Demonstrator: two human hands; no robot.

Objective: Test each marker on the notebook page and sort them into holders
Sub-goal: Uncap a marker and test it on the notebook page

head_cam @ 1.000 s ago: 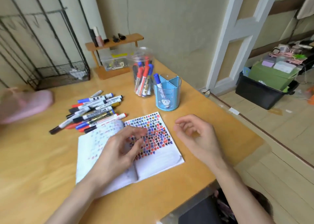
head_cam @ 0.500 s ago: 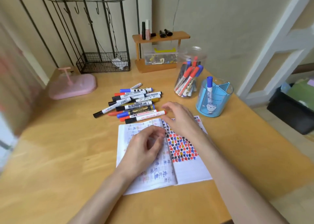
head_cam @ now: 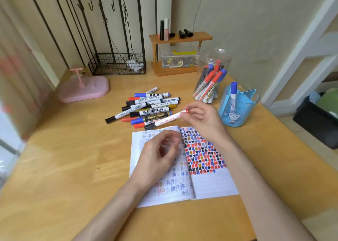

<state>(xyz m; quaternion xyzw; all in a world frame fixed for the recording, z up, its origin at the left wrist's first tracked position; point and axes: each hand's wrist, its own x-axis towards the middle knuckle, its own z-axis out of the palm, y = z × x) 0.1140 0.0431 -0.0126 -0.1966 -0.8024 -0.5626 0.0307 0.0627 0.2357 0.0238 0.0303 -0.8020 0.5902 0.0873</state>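
**A:** Where is the marker [head_cam: 169, 117] found?

**B:** It is pinched at its red end by the right hand [head_cam: 199, 120], with thumb and fingertips curled round it. The barrel slants down to the near edge of the pile [head_cam: 150, 107], just past the far edge of the notebook [head_cam: 210, 185], around the middle of the table [head_cam: 73, 167].

**A:** How is it expected to handle?

**B:** A light, stiff plastic barrel is judged, smooth and somewhat slippery. A firmer hold would be had at mid-barrel, so that the cap could be pulled by the other hand. Which end bears the cap cannot be told.

**A:** And the left hand [head_cam: 161, 154]?

**B:** It is held over the notebook's left page, fingers loosely curled, nothing gripped.

**A:** What is seen further out?

**B:** The right page is covered with red, blue and black test marks, and its near part is bare. The jar [head_cam: 214, 61] of markers and the blue holder [head_cam: 243, 109], with one blue marker [head_cam: 233, 92] in it, are set toward the table's far right edge. The holder is just beside the right hand.
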